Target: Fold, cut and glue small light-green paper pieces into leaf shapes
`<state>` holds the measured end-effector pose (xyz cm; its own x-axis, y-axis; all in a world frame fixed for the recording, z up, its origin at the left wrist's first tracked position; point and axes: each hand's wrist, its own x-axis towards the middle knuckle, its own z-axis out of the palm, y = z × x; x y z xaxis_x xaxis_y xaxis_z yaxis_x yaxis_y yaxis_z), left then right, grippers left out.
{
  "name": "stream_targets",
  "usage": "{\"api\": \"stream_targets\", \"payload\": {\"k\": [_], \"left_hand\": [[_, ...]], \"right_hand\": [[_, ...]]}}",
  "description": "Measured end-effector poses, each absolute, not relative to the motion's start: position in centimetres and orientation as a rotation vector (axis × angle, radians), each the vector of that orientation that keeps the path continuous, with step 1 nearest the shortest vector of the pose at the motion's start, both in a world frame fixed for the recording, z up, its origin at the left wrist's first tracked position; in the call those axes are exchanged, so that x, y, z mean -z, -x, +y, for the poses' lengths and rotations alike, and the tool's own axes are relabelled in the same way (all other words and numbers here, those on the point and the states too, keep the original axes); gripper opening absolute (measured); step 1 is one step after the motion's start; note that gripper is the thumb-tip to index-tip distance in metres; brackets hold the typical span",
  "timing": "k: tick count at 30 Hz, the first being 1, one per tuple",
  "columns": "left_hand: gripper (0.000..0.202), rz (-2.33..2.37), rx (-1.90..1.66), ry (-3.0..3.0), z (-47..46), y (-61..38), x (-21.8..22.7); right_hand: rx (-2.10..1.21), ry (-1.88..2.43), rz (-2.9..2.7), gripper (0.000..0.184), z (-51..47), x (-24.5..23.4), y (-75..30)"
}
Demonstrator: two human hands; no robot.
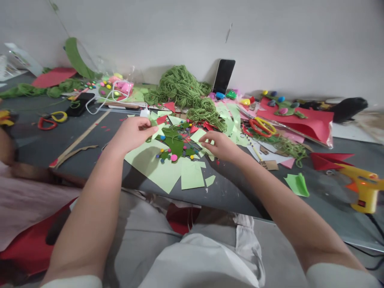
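My left hand (132, 133) hovers over light green paper sheets (162, 170), fingers curled in a pinch on something small I cannot make out. My right hand (218, 145) rests on light green paper scraps (201, 136), fingers closed on them. Between the hands lies a dark green felt shape (174, 145) dotted with small coloured pom-poms, one of them pink (174, 157).
A heap of green yarn (183, 90) and a leaning phone (223, 76) stand behind. Red-and-yellow scissors (259, 126), red paper (303, 120) and a yellow glue gun (364, 190) lie to the right. More scissors (52, 119) lie left, beside another person's arm (6, 148).
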<state>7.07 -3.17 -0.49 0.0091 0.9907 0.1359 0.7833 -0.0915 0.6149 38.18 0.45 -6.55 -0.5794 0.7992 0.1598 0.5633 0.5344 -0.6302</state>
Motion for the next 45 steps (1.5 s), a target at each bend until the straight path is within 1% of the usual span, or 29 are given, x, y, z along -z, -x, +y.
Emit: {"api": "stream_targets", "payload": {"k": [3,6,7,14,16,20,22,23,26,29,31,33,38,40,45], "left_hand": [[0.035,1.788,-0.814,-1.917,-2.2,-6.7,0.8],[0.036,1.765,-0.859,-1.859,-1.8,-6.7,1.0],[0.036,1.755,-0.872,-1.838,-1.8,-6.8,1.1],[0.038,1.671,-0.849,-1.822,-1.6,-7.7,1.5],[0.037,1.647,-0.872,-1.812,-1.4,-8.0,1.7],[0.035,1.571,-1.004,-1.681,-1.2,-9.3,2.2],[0.034,1.469,-1.046,-1.576,-1.5,-10.5,2.6],[0.031,1.41,-1.066,-1.529,-1.7,-11.3,2.8],[0.024,1.241,-1.047,-1.444,-2.6,-14.2,3.3],[0.034,1.225,-1.012,-1.411,-3.6,-17.3,3.7],[0.033,1.184,-1.004,-1.401,-4.1,-18.9,4.2],[0.026,1.182,-1.013,-1.413,-4.5,-20.0,4.7],[0.018,1.274,-1.014,-1.541,-5.2,-20.8,6.1],[0.019,1.303,-1.01,-1.605,-5.4,-20.9,6.3],[0.034,1.285,-1.077,-1.716,-5.8,-21.2,6.2]], "right_hand": [[-0.686,0.955,-2.49,0.024,1.9,6.1,-34.2],[-0.491,0.938,-2.701,0.034,3.8,6.1,-30.1],[-0.442,0.942,-2.767,0.033,4.4,6.1,-29.0],[-0.479,0.923,-2.779,0.008,6.4,6.3,-26.0],[-0.517,0.934,-2.721,0.008,6.3,6.2,-26.6],[-0.616,1.014,-2.451,0.018,5.6,5.1,-30.9],[-0.898,0.969,-2.05,0.015,4.6,4.2,-34.3],[-0.989,0.929,-1.899,0.019,3.8,3.7,-36.1],[-1.048,0.906,-1.703,0.026,1.0,2.6,-40.3],[-1.055,0.959,-1.7,0.028,-1.6,2.8,-41.8],[-1.021,1.009,-1.718,0.028,-2.8,3.6,-41.5],[-0.947,1.044,-1.756,0.026,-3.4,4.5,-40.8],[-0.696,1.132,-1.819,0.016,-3.6,5.6,-39.8],[-0.63,1.131,-1.846,0.013,-3.7,5.6,-39.8],[-0.571,1.128,-1.908,0.011,-4.1,5.5,-39.6]]}}
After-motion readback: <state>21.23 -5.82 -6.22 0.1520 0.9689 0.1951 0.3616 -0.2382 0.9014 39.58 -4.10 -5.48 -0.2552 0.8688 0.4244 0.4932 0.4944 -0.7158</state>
